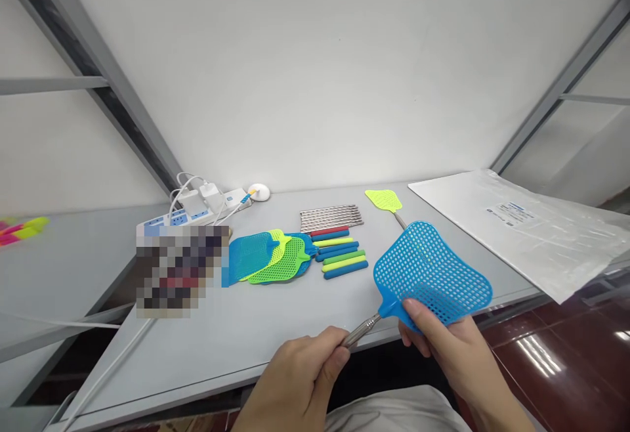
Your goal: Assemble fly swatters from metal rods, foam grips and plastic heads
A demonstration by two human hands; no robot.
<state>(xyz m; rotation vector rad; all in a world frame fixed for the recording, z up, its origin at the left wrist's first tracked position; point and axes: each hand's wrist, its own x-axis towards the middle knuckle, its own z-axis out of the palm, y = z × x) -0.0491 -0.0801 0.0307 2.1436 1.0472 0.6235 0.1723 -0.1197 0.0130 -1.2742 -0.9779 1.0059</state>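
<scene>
My left hand (308, 376) is closed around a metal telescopic rod (361, 331) low in front of me. The rod runs into the neck of a blue fly swatter head (428, 271), a perforated plastic paddle. At its lower edge, my right hand (445, 340) grips the paddle, thumb on the near face and fingers behind. Beyond it lies a yellow fly swatter (384, 200) with a metal rod, partly hidden by the blue paddle. Left of centre rest several loose swatter heads (280, 261), blue, yellow and green. Beside them are several coloured handle grips (344, 264) in a row.
A row of metal rods (329, 217) lies near the wall. Power strips (197, 209) with chargers and cables stand at the back left, near a white round object (259, 192). A white plastic bag (522, 215) covers the table's right side. A blurred patch hides something at left.
</scene>
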